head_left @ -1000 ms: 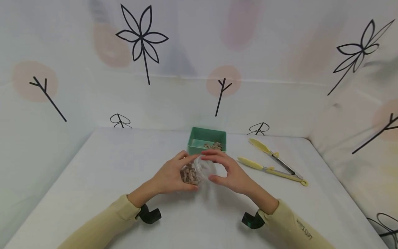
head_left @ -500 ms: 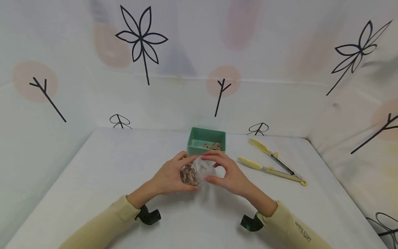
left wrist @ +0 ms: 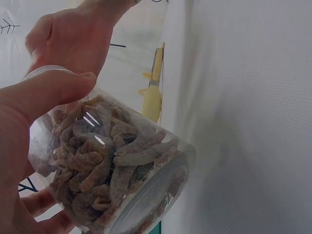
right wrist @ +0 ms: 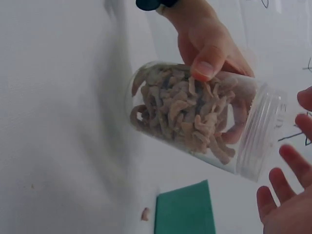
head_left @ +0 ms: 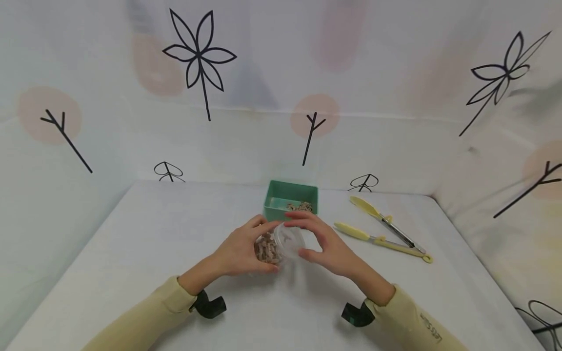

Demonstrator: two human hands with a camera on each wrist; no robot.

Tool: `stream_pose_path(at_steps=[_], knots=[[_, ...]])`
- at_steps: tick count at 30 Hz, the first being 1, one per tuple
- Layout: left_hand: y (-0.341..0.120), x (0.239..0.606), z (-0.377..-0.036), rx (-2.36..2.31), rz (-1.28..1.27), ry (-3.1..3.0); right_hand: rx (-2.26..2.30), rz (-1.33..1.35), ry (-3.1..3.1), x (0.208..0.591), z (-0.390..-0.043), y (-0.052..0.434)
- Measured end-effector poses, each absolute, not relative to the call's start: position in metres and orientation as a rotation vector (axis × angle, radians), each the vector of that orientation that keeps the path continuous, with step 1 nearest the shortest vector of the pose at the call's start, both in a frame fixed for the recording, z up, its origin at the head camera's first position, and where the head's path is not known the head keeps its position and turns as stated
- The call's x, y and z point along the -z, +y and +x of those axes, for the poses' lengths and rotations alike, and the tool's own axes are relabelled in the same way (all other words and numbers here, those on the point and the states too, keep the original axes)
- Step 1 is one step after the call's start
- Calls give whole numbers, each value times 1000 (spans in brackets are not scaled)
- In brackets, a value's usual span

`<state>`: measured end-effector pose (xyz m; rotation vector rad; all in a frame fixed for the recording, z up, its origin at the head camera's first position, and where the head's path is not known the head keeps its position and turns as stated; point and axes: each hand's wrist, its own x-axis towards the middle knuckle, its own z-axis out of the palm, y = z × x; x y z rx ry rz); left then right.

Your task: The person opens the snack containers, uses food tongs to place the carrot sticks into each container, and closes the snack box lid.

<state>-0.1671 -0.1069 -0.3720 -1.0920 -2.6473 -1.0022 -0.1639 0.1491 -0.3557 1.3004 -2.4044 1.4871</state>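
Since a second ago the right hand (head_left: 327, 246) has barely shifted, its fingers loosening at the mouth of the jar (head_left: 276, 243). I judge a steady, tilted hold best, so the brown strips stay inside. The left hand (head_left: 239, 251) wraps the jar's body, thumb on top, above the tabletop (head_left: 145, 243). The right grip is spread, just beside the threaded rim; the green tray (head_left: 291, 199) sits behind.

**What you can't make out**

In your head view, the clear jar (head_left: 281, 243) is mostly covered by your left hand (head_left: 239, 251) and right hand (head_left: 322, 243). Whether a lid sits on its mouth is unclear. Your right wrist view cuts the right hand's fingers (right wrist: 285, 192) at the right edge.
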Motion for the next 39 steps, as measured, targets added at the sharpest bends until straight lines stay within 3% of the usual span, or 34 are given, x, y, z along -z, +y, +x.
stream_pose_path(at_steps=[9, 20, 31, 39], knots=[[-107, 372, -166, 988, -1093, -2645, -1510, 1431, -2384, 356, -163, 149], [-104, 375, -167, 989, -1068, -2662, -1341, 1004, -2611, 360, -161, 146], [-105, 376, -167, 964, -1086, -2648, -1375, 1358, -2443, 357, -163, 153], [-105, 377, -167, 980, -1076, -2652, -1334, 1086, -2577, 358, -161, 146]])
